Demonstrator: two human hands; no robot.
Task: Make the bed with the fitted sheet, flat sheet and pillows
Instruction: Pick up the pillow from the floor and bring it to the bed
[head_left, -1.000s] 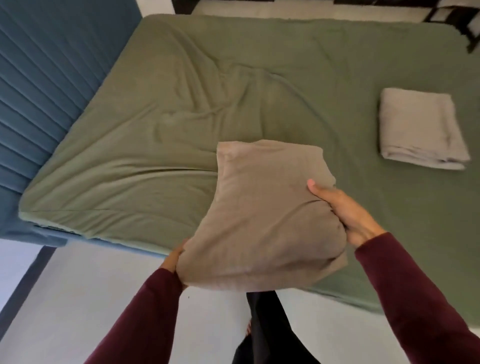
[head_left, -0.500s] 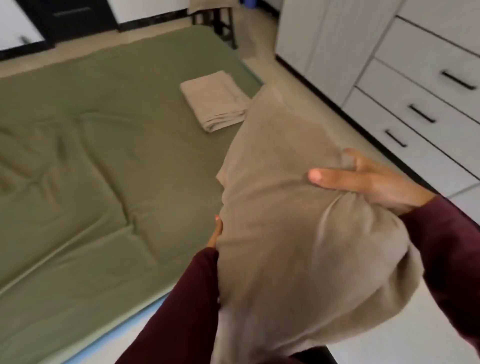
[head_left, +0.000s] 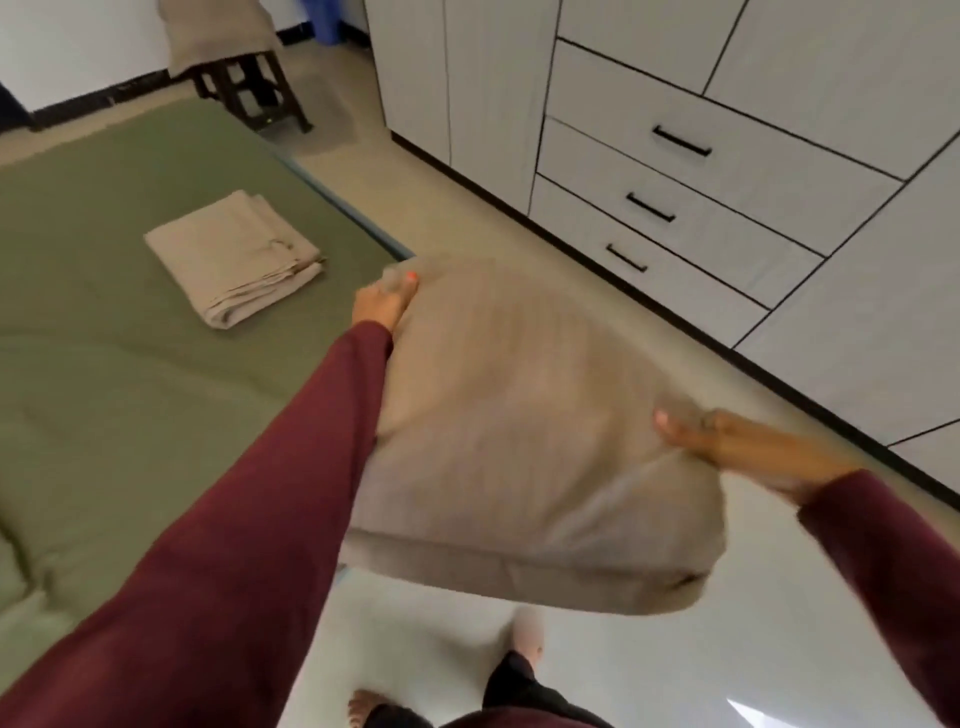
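Item: plump taupe fabric pillow (head_left: 519, 441), which we are carrying clear of the olive-green fitted-sheet bed (head_left: 130, 389), left hand (head_left: 382, 306) gripping its far corner, right hand (head_left: 737, 447) clasping its near edge; we are advising level, square placement.

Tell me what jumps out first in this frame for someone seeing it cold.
The big beige pillow fills the centre, held in the air over the floor just off the bed's edge, the left hand gripping its far corner and the right hand its right side. Left of it, a folded beige sheet lies on the green fitted sheet. White drawers with black handles line the right.
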